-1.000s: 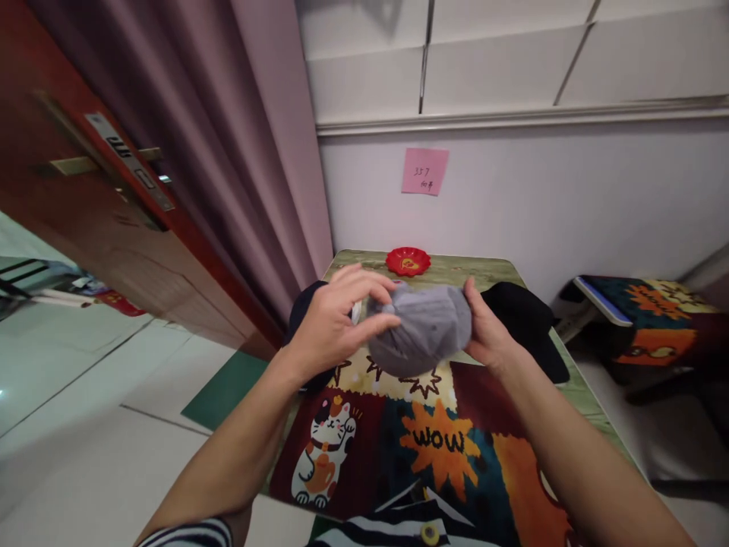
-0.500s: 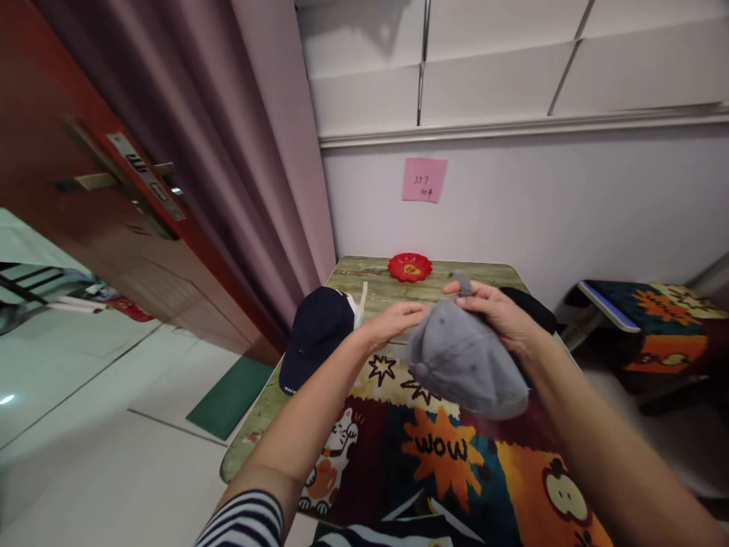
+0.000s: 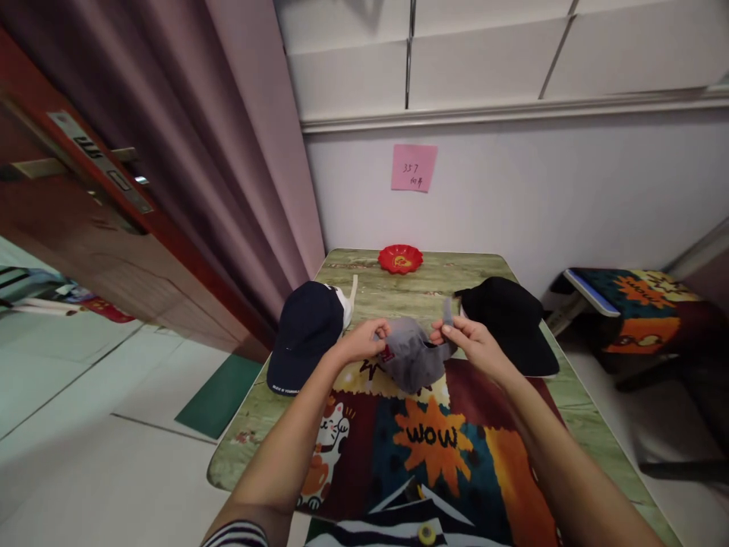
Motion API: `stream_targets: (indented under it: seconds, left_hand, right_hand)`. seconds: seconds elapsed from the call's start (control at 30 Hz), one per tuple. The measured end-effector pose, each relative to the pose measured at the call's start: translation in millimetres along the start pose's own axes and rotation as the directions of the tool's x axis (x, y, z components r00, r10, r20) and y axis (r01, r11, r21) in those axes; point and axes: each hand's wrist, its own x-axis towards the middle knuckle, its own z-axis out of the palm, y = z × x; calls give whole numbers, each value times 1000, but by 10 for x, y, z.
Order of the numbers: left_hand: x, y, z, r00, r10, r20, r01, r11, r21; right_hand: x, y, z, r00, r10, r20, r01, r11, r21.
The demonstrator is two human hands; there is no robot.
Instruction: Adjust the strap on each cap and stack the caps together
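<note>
A grey baseball cap (image 3: 407,357) is held between my hands, over the colourful mat (image 3: 364,456) on the table. My left hand (image 3: 364,340) is closed on the cap's left side, beside a small red mark. In my right hand (image 3: 467,338) the cap's grey back strap (image 3: 447,311) is pinched between thumb and fingers, its free end pointing up. On the table to the left lies a navy cap (image 3: 310,327) with a light strap sticking up. A black cap (image 3: 504,323) rests to the right, behind my right hand.
At the table's (image 3: 444,285) far side stands a red scalloped dish (image 3: 401,259). A pink note (image 3: 414,168) is stuck on the wall behind. A door (image 3: 74,213) and a purple curtain (image 3: 250,152) border the left; another mat-covered table (image 3: 643,304) stands at right.
The grey cap has been turned and lowered, so its back opening and strap now face right. My left hand has closed on its side. The black cap has come fully into view.
</note>
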Motion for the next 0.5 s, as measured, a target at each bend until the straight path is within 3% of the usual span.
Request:
stream_targets:
  seconds: [0.17,0.23,0.33,0.43,0.5]
  left_hand:
    - [65,174,61,998,-23,62,13,987,162]
    - [143,289,168,999,-41,-19,45,958,282]
    - [302,373,405,979,-165,-123,202,883,424]
    - [446,346,578,947,-300,-113,319,850,418]
    - [501,304,582,945,-307,-114,327,869,370]
  right_hand:
    - [27,-8,152,998,-5,-67,14,989,147]
    - [23,-26,217,996,-2,-86,18,983,185]
    - [4,-22,288,995,22,-94,-1,977,214]
    - [-24,-8,276,994,28,-105,-6,979,205]
    - [-49,-4,220,994,5,-108,13,985,171]
